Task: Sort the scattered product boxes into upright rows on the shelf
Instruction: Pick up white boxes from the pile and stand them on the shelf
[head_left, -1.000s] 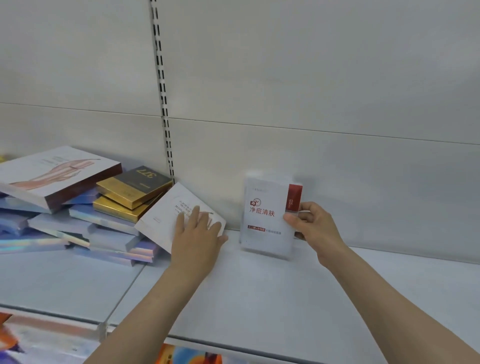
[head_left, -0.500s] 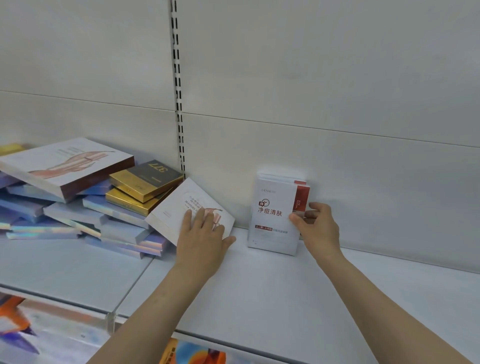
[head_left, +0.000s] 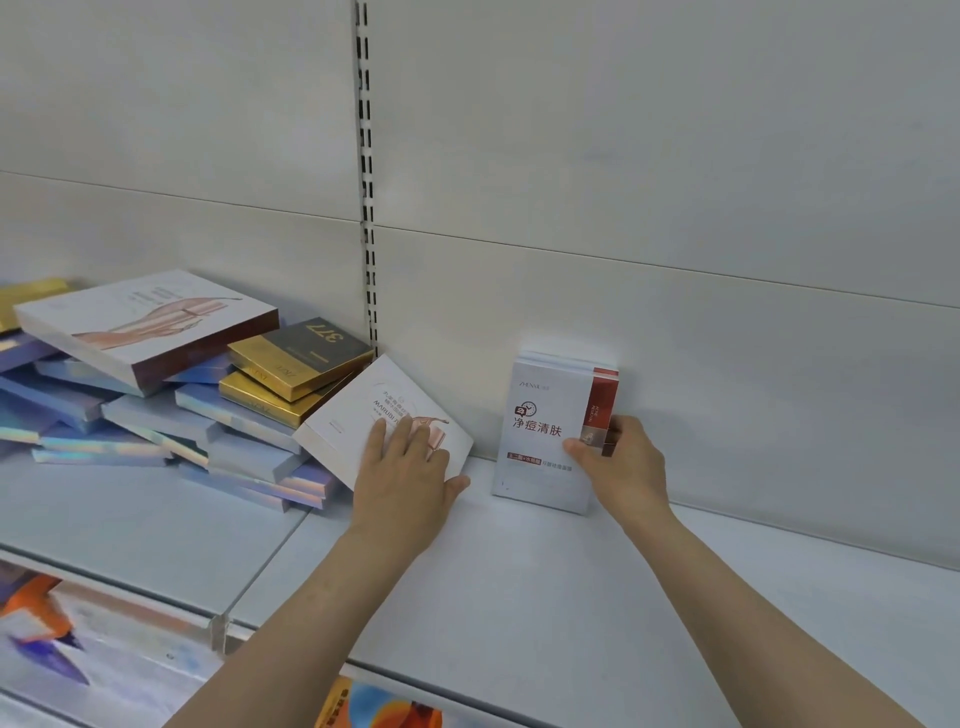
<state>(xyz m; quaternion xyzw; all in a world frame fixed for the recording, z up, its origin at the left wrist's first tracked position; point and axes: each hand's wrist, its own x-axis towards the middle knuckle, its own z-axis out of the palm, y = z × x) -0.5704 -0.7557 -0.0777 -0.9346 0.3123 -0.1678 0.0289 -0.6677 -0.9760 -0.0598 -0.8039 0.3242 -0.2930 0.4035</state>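
White boxes with a red corner (head_left: 550, 431) upright against the back wall of the shelf (head_left: 571, 582), pinched at their 3 o'clock edge by right hand (head_left: 621, 462). At 9 o'clock, left hand (head_left: 405, 480) flat, fingers (head_left: 402, 436) straight, on a tilted white box (head_left: 358, 415) leaning on the heap of boxes (head_left: 171, 384).

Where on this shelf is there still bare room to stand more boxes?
Bare shelf runs right of the upright white boxes the right hand holds, and along the front edge. Left of the tilted white box under the left hand, the heap crowds it.
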